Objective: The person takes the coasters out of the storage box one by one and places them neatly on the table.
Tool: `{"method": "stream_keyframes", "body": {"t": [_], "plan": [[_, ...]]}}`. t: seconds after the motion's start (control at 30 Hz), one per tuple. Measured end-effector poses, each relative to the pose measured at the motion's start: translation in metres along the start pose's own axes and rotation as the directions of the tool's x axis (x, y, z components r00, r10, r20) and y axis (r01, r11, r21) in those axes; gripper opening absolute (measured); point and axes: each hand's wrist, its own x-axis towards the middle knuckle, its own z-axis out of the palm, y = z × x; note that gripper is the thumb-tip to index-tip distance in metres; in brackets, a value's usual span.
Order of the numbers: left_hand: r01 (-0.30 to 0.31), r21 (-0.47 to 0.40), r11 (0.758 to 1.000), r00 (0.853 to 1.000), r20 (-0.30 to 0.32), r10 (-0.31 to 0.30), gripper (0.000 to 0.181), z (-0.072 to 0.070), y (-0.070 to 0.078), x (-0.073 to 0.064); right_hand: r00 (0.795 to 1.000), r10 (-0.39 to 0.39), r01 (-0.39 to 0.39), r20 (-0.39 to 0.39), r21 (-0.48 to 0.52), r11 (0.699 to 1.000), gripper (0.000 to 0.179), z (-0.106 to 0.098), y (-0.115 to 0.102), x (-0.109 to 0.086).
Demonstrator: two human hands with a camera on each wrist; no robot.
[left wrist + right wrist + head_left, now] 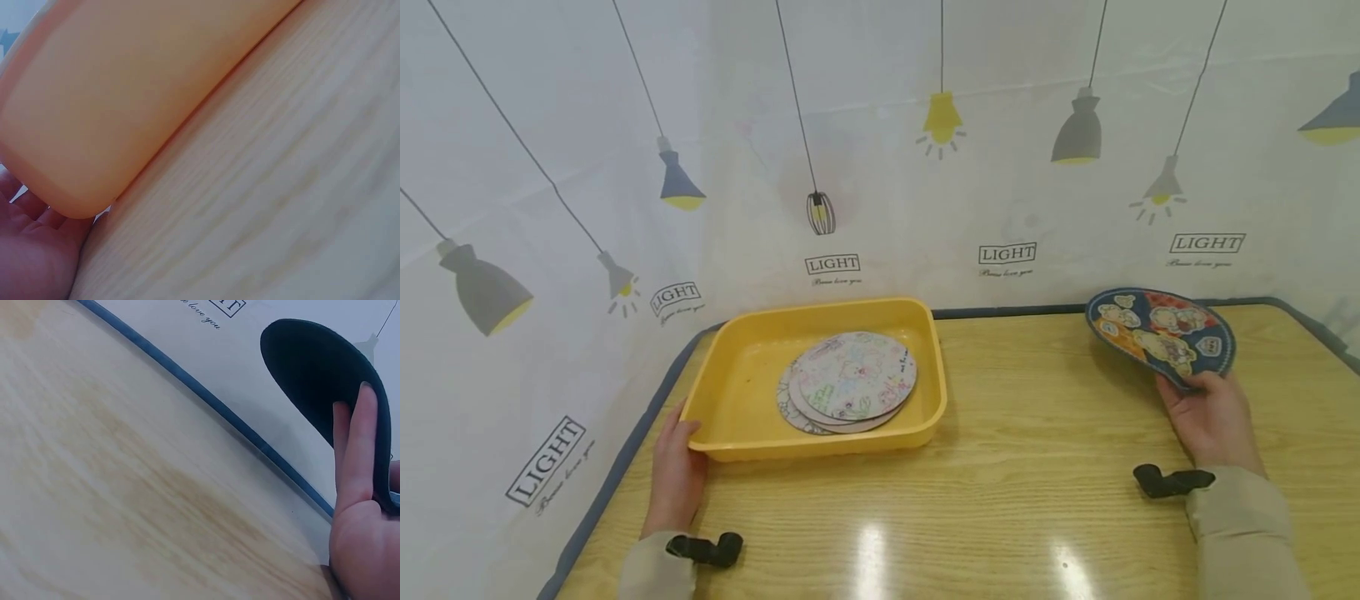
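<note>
Now, pale mats point(853, 375): three.
Your left hand point(677, 467): grips one tray point(820, 449), eight o'clock corner.
Right hand point(1213, 417): pinches one blue mat point(1161, 333), five o'clock edge.
Its underside point(306, 372): right-wrist view only.

Your tray point(737, 383) looks like smooth plastic; your dark-backed mat point(306, 365) has a matt, rubbery-looking underside; your table point(1000, 500) shows a glossy wood-grain surface.

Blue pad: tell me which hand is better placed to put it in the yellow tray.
Likely the right hand: it grips the blue pad by its near edge. The left hand holds the near left corner of the yellow tray, apart from the pad.
</note>
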Motion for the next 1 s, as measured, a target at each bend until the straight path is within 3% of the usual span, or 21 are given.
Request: {"method": "stream_keyframes", "body": {"t": [0.3,0.63,0.83,1.0], "plan": [[-0.011,0.019,1.0,1.0,0.017,0.01,0.047,-0.005,-0.001,0.0,0.999,-0.007,0.012,-0.04,0.138,0.99,0.066,-0.003,-0.001,-0.001],[0.01,0.022,1.0,1.0,-0.005,-0.01,0.047,-0.001,0.001,-0.001,0.993,-0.083,0.096,-0.08,0.188,0.977,0.066,-0.003,-0.01,-0.001],[-0.001,0.001,1.0,1.0,0.001,0.001,0.046,0.0,0.001,0.0,0.989,-0.08,0.108,-0.123,0.24,0.965,0.062,-0.003,-0.018,0.0],[-0.006,-0.002,1.0,1.0,0.001,0.006,0.047,0.001,0.0,0.001,0.988,-0.087,0.113,-0.127,0.223,0.968,0.062,-0.005,-0.017,0.001]]}}
